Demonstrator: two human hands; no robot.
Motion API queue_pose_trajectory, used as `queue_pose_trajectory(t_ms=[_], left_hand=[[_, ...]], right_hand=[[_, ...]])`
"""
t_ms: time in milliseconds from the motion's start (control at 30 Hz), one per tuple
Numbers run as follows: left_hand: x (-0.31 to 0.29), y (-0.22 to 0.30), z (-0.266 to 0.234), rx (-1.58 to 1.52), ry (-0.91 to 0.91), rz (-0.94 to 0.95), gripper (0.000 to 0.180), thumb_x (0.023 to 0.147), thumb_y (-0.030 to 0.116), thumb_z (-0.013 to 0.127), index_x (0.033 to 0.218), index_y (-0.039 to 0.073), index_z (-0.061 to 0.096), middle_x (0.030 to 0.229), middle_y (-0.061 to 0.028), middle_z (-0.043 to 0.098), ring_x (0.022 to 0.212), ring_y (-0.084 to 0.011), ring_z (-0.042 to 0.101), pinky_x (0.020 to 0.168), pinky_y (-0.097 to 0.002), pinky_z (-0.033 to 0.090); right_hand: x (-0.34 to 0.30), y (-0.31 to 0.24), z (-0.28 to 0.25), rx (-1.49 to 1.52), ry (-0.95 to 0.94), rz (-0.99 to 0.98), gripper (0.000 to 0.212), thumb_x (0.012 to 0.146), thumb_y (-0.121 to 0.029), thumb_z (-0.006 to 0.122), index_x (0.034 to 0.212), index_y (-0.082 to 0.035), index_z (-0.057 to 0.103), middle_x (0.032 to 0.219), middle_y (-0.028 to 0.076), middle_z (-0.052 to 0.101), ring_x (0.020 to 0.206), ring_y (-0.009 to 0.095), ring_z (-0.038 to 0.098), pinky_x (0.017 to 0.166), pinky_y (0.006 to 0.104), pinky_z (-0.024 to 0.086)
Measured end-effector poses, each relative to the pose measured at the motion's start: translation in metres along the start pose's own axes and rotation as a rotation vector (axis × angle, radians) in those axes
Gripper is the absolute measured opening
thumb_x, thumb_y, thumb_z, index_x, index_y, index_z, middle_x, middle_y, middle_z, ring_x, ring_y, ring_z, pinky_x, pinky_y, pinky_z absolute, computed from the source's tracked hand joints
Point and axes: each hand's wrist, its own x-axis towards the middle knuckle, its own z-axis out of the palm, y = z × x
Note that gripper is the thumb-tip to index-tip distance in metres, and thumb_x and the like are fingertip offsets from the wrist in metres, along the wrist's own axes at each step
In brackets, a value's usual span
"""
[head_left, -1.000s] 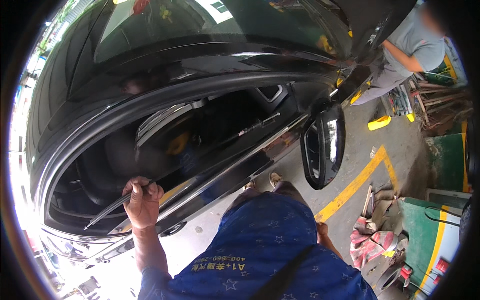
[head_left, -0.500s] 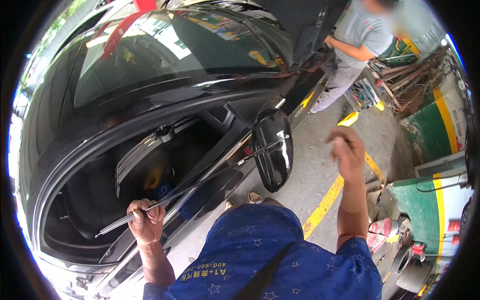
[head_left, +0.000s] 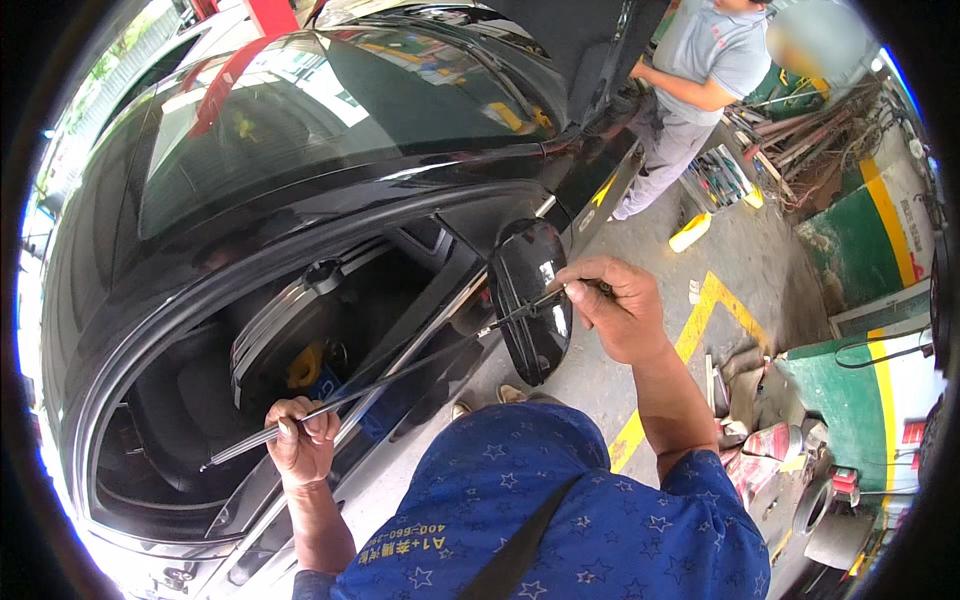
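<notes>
Both grips — trim strip's ends.

I count two hands of mine in view, my left hand and my right hand, and between them one long thin trim strip. There is one black car with one side mirror and one steering wheel showing through the open window. One other person stands by the front. On the floor lies one yellow bottle, and perhaps one tray of tools, too small to count singly.
</notes>
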Motion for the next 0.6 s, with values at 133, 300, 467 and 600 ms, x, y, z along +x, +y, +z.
queue_pose_trajectory(t_ms=[133,300,467,600], left_hand=[[0.001,-0.002,-0.002,0.014,-0.024,0.005,0.029,0.1,0.028,0.068,0.103,0.0,0.065,0.075,-0.0064,0.052,0.065,-0.0144,0.043,0.058,-0.0319,0.038],[0.003,-0.001,-0.001,0.03,0.004,0.002,0.029,0.1,0.028,0.069,0.101,0.0,0.065,0.074,-0.0062,0.052,0.064,-0.0144,0.043,0.059,-0.0317,0.037],[0.004,-0.002,-0.005,0.111,-0.02,0.012,0.029,0.099,0.028,0.069,0.101,-0.001,0.065,0.076,-0.0072,0.054,0.065,-0.0149,0.044,0.06,-0.0329,0.038],[0.001,-0.001,-0.003,0.101,0.042,0.001,0.029,0.099,0.027,0.069,0.102,-0.001,0.065,0.076,-0.0074,0.054,0.065,-0.0149,0.045,0.06,-0.033,0.039]], right_hand=[[0.001,-0.008,-0.002,-0.051,-0.026,0.031,0.011,0.098,-0.003,0.064,0.105,-0.002,0.073,0.099,0.008,0.074,0.077,0.011,0.065,0.067,0.0251,0.049],[0.002,-0.008,-0.002,-0.189,-0.067,-0.102,0.014,0.098,-0.003,0.062,0.107,-0.002,0.072,0.102,0.013,0.075,0.081,0.024,0.073,0.07,0.0301,0.053],[-0.004,-0.003,0.009,-0.417,-0.113,-0.233,0.018,0.095,-0.003,0.063,0.111,-0.004,0.07,0.099,0.014,0.075,0.083,0.033,0.073,0.07,0.0348,0.057],[-0.008,0.005,0.018,-0.45,-0.128,-0.236,0.018,0.09,0.0,0.068,0.107,-0.004,0.07,0.108,0.015,0.074,0.086,0.031,0.074,0.073,0.0357,0.058]])
